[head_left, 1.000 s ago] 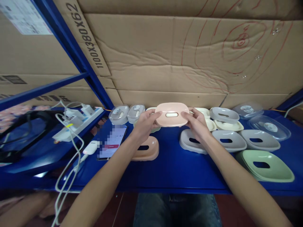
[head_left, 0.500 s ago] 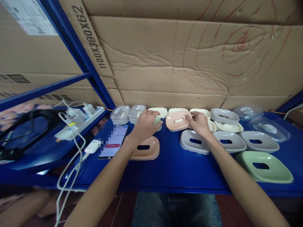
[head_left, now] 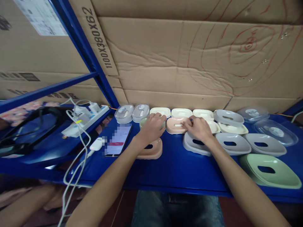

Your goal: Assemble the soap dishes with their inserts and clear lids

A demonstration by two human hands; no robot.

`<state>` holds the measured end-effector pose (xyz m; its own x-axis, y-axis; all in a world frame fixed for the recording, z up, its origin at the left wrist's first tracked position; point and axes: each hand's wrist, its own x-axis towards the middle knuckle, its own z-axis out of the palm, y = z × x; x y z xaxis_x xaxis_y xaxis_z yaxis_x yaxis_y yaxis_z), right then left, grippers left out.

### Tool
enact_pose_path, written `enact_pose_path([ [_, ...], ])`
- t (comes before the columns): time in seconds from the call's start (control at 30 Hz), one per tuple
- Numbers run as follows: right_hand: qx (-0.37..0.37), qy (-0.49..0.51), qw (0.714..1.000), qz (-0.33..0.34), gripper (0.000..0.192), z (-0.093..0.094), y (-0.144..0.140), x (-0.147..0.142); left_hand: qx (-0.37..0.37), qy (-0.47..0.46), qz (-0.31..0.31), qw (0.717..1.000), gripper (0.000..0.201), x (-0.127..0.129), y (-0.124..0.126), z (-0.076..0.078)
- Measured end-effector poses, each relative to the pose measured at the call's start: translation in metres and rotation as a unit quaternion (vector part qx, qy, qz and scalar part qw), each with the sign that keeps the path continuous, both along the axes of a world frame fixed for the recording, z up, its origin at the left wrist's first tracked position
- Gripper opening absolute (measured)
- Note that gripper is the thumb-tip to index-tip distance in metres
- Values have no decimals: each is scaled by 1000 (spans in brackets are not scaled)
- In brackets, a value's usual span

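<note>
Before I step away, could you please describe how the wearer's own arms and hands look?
The left hand and right hand are both ungloved. The left forearm and right forearm are slim, with no sleeve, watch, bracelet or marking visible. Some fingers are hidden.

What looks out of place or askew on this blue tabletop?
At back right, a grey oval plastic dish lies off-centre over a cream oval plastic dish, mismatched in colour and not squarely stacked. No spill shows.

A phone (head_left: 121, 137), power strip (head_left: 89, 121), black frame (head_left: 50, 112) (a headset, perhaps).
</note>
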<state>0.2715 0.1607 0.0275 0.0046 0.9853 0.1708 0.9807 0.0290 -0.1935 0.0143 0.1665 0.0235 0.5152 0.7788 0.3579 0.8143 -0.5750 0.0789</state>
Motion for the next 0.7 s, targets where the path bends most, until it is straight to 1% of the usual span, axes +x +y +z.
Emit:
enact_pose_path([
  [0.17, -10, -36, 999, -3, 43, 4, -3, -3, 10, -17, -19, 1000, 24, 2, 0, 0],
  [0.23, -9, -42, 999, -2, 42, 4, -3, -3, 15, -20, -17, 1000, 22, 3, 0, -1],
  [0.33, -4, -43, 999, -4, 42, 4, -3, -4, 30, -15, -4, 999, 28, 7, -3, -4],
  [0.43, 0, -32, 999, -5, 43, 5, -3, -4, 31, 9, -22, 999, 42, 13, -10, -4],
  [0.5, 6, -23, 1000, -2, 45, 6, -4, -3, 23, 28, -40, 999, 48, 17, -16, -3],
  [0.6, 24, -6, 1000, 5, 47, 10, -5, -2, 11, 60, -58, 996, 47, 21, -23, -2],
  [0.7, 56, 21, 998, 5, 43, 20, -6, 6, 7, 91, -59, 994, 40, 23, -25, -3],
])
